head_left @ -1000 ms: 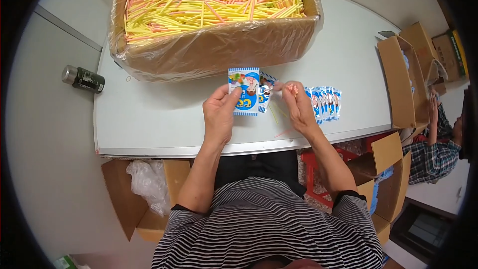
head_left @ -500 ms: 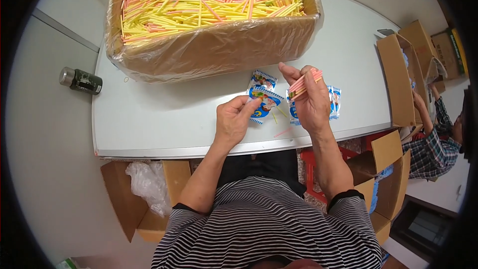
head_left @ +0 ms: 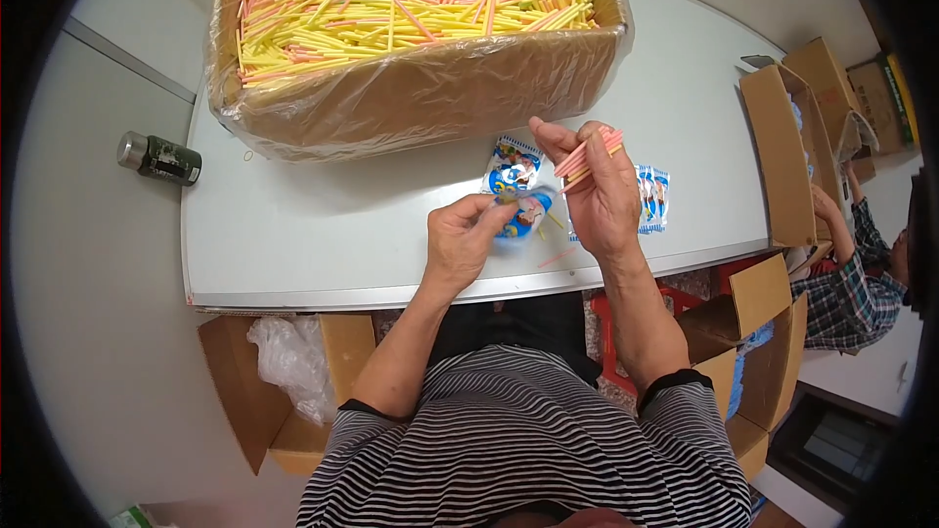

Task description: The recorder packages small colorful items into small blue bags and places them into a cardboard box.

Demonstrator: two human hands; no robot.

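My left hand [head_left: 456,246] pinches a small blue-and-white printed packet [head_left: 533,210] between thumb and fingers, just above the table; the packet looks smeared by motion. Closed around a small bundle of thin pink and yellow sticks [head_left: 593,158], my right hand [head_left: 608,205] is to the right of that packet, palm turned partly up. Another blue-and-white packet [head_left: 513,162] lies flat behind my left hand. A row of overlapping packets [head_left: 654,198] lies partly hidden behind my right hand. A few loose sticks [head_left: 558,259] rest between my hands.
A large plastic-lined carton [head_left: 421,103] full of yellow and pink sticks stands on the white table [head_left: 313,235]. At the left lies a dark flask [head_left: 159,158]. Open cartons [head_left: 235,391] flank me below the table edge. To the right, another person [head_left: 846,298] reaches toward a carton [head_left: 778,156].
My right hand has shifted slightly left with its sticks, nearer the packet. The packet in my left hand has tilted and moved a little downward.
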